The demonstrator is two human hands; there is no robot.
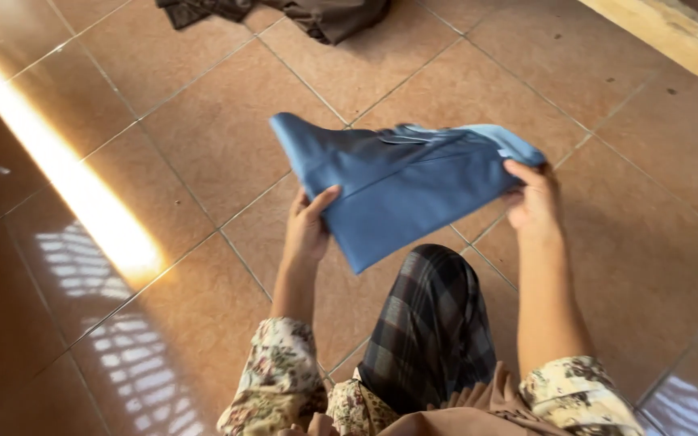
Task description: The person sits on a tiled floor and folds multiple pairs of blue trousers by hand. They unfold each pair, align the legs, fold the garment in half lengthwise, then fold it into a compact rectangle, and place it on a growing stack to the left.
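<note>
Left hand (309,230) and right hand (533,202) pinch my folded blue cloth (397,190); I judge even tension between both keeps edges aligned.

floral sleeves (280,367) – cream, dk plaid skirt (430,323)

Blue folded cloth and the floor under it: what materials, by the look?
Blue folded cloth: likely woven fabric, matte; it creases and drapes between the left hand and right hand. Reddish-brown tiled floor: probably glazed ceramic; glossy, mirrors sunlight, with grout lines.
</note>
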